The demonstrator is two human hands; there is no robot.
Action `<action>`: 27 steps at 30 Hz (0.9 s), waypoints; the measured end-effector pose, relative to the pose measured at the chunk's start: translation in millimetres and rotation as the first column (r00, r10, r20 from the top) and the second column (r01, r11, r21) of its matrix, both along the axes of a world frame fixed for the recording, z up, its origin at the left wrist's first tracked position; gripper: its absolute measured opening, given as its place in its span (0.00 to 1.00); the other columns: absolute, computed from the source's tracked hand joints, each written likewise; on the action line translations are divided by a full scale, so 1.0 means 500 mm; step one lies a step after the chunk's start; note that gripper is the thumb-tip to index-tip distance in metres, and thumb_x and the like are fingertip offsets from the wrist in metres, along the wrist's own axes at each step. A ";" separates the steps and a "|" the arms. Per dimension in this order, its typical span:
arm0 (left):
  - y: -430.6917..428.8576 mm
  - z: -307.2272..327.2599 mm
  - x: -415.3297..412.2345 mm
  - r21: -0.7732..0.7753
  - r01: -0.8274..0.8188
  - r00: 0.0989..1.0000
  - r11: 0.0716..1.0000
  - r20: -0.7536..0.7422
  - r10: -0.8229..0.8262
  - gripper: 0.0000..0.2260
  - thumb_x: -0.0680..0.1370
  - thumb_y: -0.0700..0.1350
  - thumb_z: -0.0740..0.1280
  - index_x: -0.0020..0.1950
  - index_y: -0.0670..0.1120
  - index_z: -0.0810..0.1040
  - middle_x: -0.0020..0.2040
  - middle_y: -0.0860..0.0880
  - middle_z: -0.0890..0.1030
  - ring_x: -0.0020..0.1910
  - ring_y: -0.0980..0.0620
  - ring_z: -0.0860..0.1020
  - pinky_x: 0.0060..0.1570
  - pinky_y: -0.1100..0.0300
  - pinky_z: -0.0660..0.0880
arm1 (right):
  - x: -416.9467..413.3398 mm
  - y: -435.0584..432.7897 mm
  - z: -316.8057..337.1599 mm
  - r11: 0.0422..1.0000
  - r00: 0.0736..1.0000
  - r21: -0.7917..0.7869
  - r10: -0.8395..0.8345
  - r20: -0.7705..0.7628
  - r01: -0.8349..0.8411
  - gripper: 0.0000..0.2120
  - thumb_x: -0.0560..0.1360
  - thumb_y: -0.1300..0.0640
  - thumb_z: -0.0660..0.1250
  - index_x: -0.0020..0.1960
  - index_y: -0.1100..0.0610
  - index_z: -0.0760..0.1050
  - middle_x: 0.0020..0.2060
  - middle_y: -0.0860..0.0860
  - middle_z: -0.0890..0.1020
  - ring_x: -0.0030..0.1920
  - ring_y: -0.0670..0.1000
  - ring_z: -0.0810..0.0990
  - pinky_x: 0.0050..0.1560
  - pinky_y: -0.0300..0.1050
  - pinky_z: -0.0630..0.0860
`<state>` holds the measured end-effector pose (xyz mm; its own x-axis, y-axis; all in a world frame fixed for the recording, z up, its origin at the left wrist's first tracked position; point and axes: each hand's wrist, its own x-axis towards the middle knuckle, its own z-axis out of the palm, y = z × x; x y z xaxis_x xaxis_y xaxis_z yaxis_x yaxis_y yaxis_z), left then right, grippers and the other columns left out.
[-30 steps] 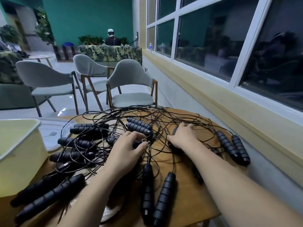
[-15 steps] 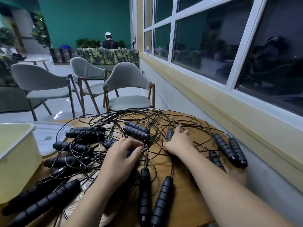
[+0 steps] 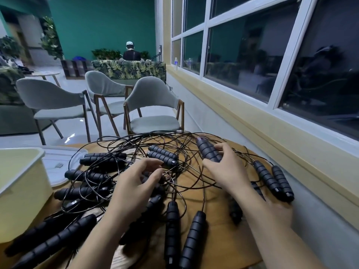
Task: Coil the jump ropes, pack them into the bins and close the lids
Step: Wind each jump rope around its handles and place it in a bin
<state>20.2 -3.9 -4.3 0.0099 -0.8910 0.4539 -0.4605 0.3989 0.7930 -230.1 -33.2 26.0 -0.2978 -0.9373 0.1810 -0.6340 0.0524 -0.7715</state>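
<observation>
Right hand [image 3: 223,167] has come up off the tangle and now grips a pair of handles [image 3: 208,152], raised above the bench [image 3: 217,226]. Left hand [image 3: 136,183] is curled over cords, can't tell if it grips anything. Jump ropes [image 3: 93,176] lie tangled across the bench, bin [image 3: 23,191] at left. Risk: pulling the pair drags snagged cords, sweeping the edge handles [image 3: 272,181] off.
</observation>
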 end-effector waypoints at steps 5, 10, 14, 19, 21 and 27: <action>0.018 0.023 -0.002 -0.029 0.000 0.996 1.000 -0.086 -0.003 0.11 0.82 0.45 0.73 0.62 0.59 0.82 0.57 0.63 0.85 0.59 0.62 0.83 0.59 0.56 0.81 | 0.015 0.084 0.046 0.985 0.988 -0.080 0.156 0.005 -0.155 0.23 0.72 0.50 0.79 0.63 0.40 0.73 0.49 0.33 0.79 0.46 0.34 0.79 0.39 0.28 0.69; 0.026 0.041 -0.003 -0.060 0.047 0.982 0.997 -0.181 -0.057 0.16 0.85 0.50 0.67 0.73 0.63 0.75 0.71 0.64 0.78 0.72 0.62 0.75 0.73 0.50 0.72 | 0.024 0.115 0.065 0.859 0.851 0.097 0.472 0.231 -0.503 0.22 0.72 0.57 0.80 0.61 0.40 0.80 0.52 0.42 0.86 0.41 0.42 0.84 0.43 0.41 0.81; 0.039 0.051 -0.009 -0.103 0.103 0.977 0.989 -0.178 -0.120 0.17 0.86 0.56 0.57 0.68 0.57 0.81 0.69 0.61 0.81 0.73 0.61 0.74 0.69 0.54 0.71 | 0.031 0.119 0.059 0.666 0.558 0.020 0.608 0.565 -0.746 0.22 0.72 0.64 0.76 0.65 0.52 0.83 0.48 0.52 0.86 0.41 0.53 0.81 0.40 0.46 0.79; 0.045 0.058 -0.018 -0.081 0.085 0.927 0.993 -0.358 -0.109 0.30 0.87 0.62 0.49 0.42 0.53 0.86 0.39 0.50 0.86 0.39 0.55 0.83 0.41 0.60 0.78 | 0.050 0.127 0.061 0.535 0.302 -0.111 0.623 0.722 -0.838 0.23 0.72 0.67 0.72 0.67 0.65 0.78 0.47 0.59 0.83 0.43 0.56 0.81 0.35 0.42 0.78; 0.046 0.067 -0.018 -0.122 0.069 0.913 0.990 -0.392 -0.112 0.29 0.88 0.59 0.49 0.38 0.56 0.84 0.34 0.52 0.82 0.34 0.56 0.79 0.35 0.62 0.75 | 0.066 0.120 0.058 0.517 0.251 -0.140 0.613 0.749 -0.844 0.23 0.73 0.62 0.75 0.66 0.66 0.77 0.49 0.61 0.83 0.44 0.58 0.81 0.35 0.42 0.79; 0.026 0.070 0.003 -0.168 0.010 0.873 0.986 -0.479 -0.090 0.22 0.87 0.59 0.60 0.41 0.48 0.80 0.35 0.41 0.78 0.34 0.41 0.75 0.37 0.44 0.75 | 0.094 0.123 0.054 0.543 0.289 -0.077 0.556 0.780 -0.836 0.27 0.79 0.40 0.70 0.64 0.62 0.82 0.51 0.64 0.85 0.40 0.57 0.80 0.30 0.44 0.74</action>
